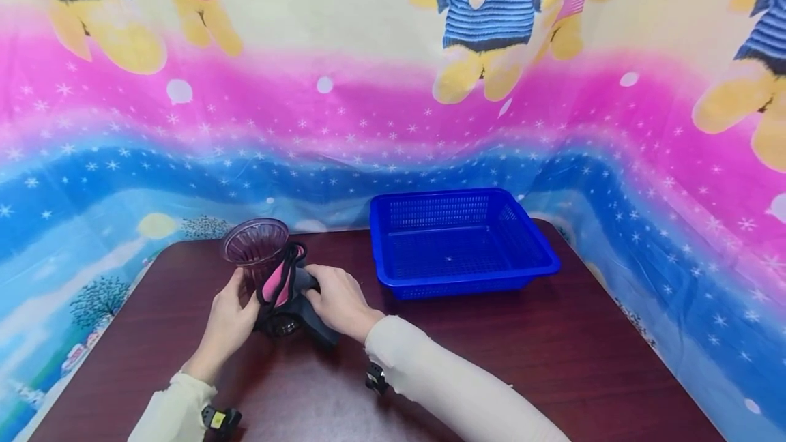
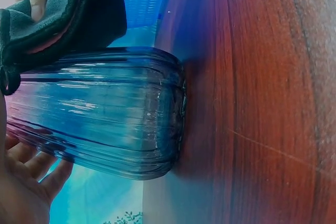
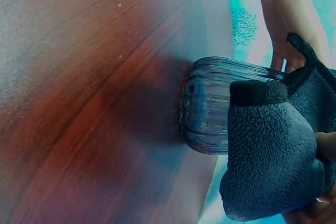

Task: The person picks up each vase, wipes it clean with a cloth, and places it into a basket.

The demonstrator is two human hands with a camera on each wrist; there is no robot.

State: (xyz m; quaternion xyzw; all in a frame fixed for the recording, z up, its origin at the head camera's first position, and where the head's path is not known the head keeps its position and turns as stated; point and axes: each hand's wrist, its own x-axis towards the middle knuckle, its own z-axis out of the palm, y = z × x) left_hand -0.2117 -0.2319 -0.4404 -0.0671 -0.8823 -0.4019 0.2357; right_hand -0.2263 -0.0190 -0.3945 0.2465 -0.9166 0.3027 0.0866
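Note:
A ribbed, see-through purple glass vase (image 1: 254, 244) with a flared rim stands on the left part of the table. My left hand (image 1: 230, 316) grips its side, the fingers curled round the glass in the left wrist view. In my right hand (image 1: 340, 299) is a grey and pink cloth (image 1: 278, 285) with dark edging, bunched against the vase's right side. The right fingers pinch its folds, and a grey flap (image 3: 273, 156) hangs down over part of the glass. The vase's base (image 2: 168, 114) sits at the tabletop.
A blue plastic basket (image 1: 546, 268) with mesh walls stands at the back right of the dark red-brown table (image 1: 491, 367). Behind the table hangs a printed curtain (image 1: 344, 121) with bears and snowflakes. Each sleeve carries a small black camera (image 1: 221, 420) at the wrist.

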